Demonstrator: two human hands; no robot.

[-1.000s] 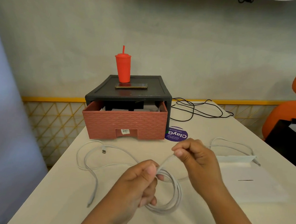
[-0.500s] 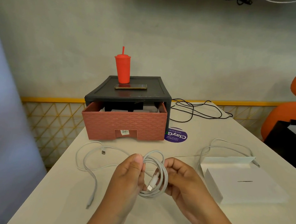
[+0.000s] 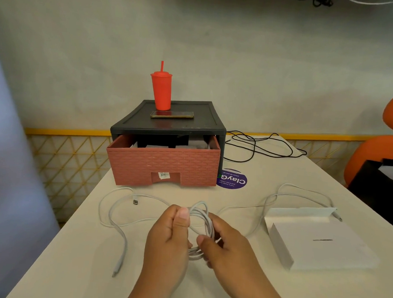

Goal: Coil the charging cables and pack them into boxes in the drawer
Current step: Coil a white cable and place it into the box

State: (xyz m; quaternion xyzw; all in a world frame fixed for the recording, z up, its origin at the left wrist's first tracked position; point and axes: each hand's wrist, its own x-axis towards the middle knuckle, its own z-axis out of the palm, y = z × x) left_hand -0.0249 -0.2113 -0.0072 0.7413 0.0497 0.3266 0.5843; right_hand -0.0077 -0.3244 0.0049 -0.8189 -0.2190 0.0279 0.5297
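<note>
White cable coil — its loops gripped on either side by left hand and right hand.

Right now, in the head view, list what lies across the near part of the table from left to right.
loose white cable → left hand → coiled cable held between both hands → right hand → white box

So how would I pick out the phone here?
Find the dark drawer unit at the far end of the table, its pink drawer pulled out. On its top, just in front of the red cup, lies the phone: the only flat, glossy slab up there.
</note>
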